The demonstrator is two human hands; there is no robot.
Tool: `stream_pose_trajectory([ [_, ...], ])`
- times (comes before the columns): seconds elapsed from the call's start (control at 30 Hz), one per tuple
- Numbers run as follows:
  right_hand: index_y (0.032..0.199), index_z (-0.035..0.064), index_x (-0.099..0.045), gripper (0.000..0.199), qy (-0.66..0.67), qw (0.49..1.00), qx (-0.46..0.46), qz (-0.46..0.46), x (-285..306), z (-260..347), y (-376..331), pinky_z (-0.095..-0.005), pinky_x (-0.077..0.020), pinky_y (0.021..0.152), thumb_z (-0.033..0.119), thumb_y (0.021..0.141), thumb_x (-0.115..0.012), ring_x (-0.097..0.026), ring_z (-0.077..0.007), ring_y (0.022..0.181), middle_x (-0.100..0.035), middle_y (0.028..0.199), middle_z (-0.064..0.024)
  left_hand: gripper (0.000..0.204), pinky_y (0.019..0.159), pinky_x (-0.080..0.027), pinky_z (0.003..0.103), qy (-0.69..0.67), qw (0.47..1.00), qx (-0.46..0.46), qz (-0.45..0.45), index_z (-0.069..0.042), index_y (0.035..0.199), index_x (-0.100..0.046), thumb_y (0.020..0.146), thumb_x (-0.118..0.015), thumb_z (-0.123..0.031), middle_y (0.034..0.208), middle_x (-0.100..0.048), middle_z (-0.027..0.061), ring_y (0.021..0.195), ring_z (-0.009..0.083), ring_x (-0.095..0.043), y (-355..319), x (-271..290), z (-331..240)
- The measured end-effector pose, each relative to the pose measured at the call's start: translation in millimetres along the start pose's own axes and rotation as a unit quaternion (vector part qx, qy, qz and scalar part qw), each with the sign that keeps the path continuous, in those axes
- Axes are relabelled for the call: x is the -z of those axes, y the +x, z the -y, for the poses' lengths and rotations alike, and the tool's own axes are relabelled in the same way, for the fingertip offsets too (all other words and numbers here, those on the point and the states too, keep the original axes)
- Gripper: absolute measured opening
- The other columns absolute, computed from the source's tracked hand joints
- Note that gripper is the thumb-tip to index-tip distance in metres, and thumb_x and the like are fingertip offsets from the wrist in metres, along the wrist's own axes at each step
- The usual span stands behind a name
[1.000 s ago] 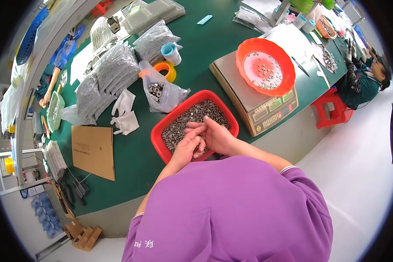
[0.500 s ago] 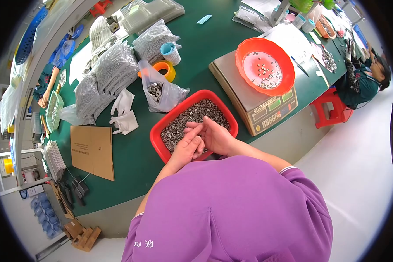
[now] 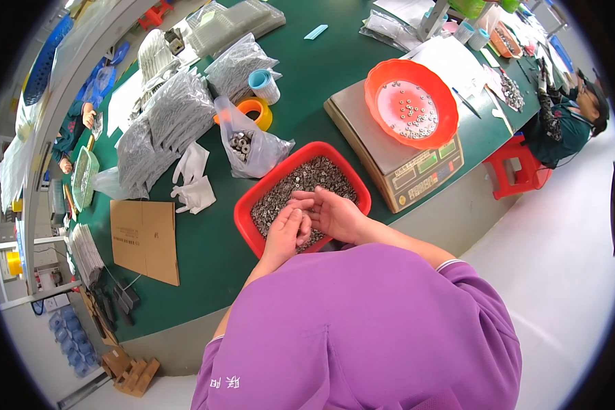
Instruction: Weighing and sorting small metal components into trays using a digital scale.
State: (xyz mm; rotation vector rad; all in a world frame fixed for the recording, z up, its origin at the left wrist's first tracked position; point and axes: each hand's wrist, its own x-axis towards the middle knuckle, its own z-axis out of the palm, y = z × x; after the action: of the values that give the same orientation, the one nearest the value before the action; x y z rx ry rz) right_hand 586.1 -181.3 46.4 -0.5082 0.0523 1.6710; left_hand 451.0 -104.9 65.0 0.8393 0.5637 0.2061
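Observation:
Both my hands are over a red plastic tub (image 3: 242, 222) filled with small metal nuts (image 3: 280, 198). My left hand (image 3: 285, 231) is closed, its thumb and fingers drawn together beside the right palm; what they hold, if anything, is too small to make out. My right hand (image 3: 336, 217) is turned palm up and slightly cupped, its fingers stretched out toward the left hand. The fingertips of the two hands meet or overlap above the nuts. Whether anything lies in the right palm cannot be seen.
Right of the tub, a digital scale (image 3: 417, 179) carries an orange-red bowl (image 3: 451, 102) with scattered nuts. Behind the tub lie a bag of larger nuts (image 3: 242, 147), yellow tape (image 3: 263, 119) and filled plastic bags (image 3: 178, 109). White gloves (image 3: 195, 195) and cardboard (image 3: 143, 239) lie left. Two co-workers sit farther off.
My left fingers have shifted slightly and drawn closer together beside the right palm. At the far left, a co-worker's hands have moved apart. The tub and scale stay put.

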Motion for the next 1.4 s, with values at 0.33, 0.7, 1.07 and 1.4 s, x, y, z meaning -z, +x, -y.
stream_pose_trajectory([
  [0.33,0.110,0.0012,-0.055,0.031,-0.534,0.702,0.365,-0.299,1.2,141.0,-43.4,-0.0299,-0.0471,0.080,-0.001,0.082,-0.044,-0.059,-0.0204,0.091,-0.061,0.102,-0.0111,0.017,0.046,-0.028,0.019,-0.082,0.994,0.057,-0.054,-0.005,0.104,-0.047,0.092,-0.037,-0.013,0.072,-0.045,0.0013,0.052,0.0066,-0.036,-7.5,13.1,-2.5],
  [0.7,0.110,0.0012,-0.054,0.029,-0.428,0.862,0.242,-0.123,-15.0,68.0,-16.1,-0.0313,-0.0433,0.083,0.020,0.090,-0.045,-0.055,-0.0161,0.094,-0.059,0.102,-0.0082,0.021,0.048,-0.031,0.019,-0.056,0.998,0.036,0.014,-0.003,0.108,-0.045,0.091,-0.036,-0.012,0.071,-0.045,0.0009,0.053,0.0066,-0.036,-0.6,-11.9,-16.2],
  [1.07,0.122,-0.0033,-0.039,0.046,-0.008,0.999,-0.011,-0.041,-16.1,4.9,-7.4,-0.0338,-0.0449,0.083,0.031,0.094,-0.028,-0.055,-0.0226,0.092,-0.054,0.106,-0.0126,0.040,0.047,-0.033,0.018,0.033,0.999,0.032,0.025,-0.005,0.127,-0.035,0.088,-0.032,-0.009,0.066,-0.044,0.0016,0.050,0.0074,-0.036,-2.4,-10.5,-17.2],
  [1.4,0.111,0.0010,-0.056,0.032,-0.474,0.778,0.296,-0.288,-18.7,133.3,-43.0,-0.0231,-0.0446,0.080,0.004,0.080,-0.052,-0.056,-0.0122,0.093,-0.060,0.099,-0.0071,0.035,0.070,-0.044,0.023,-0.130,0.987,0.096,-0.020,-0.002,0.117,-0.042,0.082,-0.037,0.002,0.097,-0.051,0.0071,0.081,0.0118,-0.051,-7.5,6.1,-19.5],
])
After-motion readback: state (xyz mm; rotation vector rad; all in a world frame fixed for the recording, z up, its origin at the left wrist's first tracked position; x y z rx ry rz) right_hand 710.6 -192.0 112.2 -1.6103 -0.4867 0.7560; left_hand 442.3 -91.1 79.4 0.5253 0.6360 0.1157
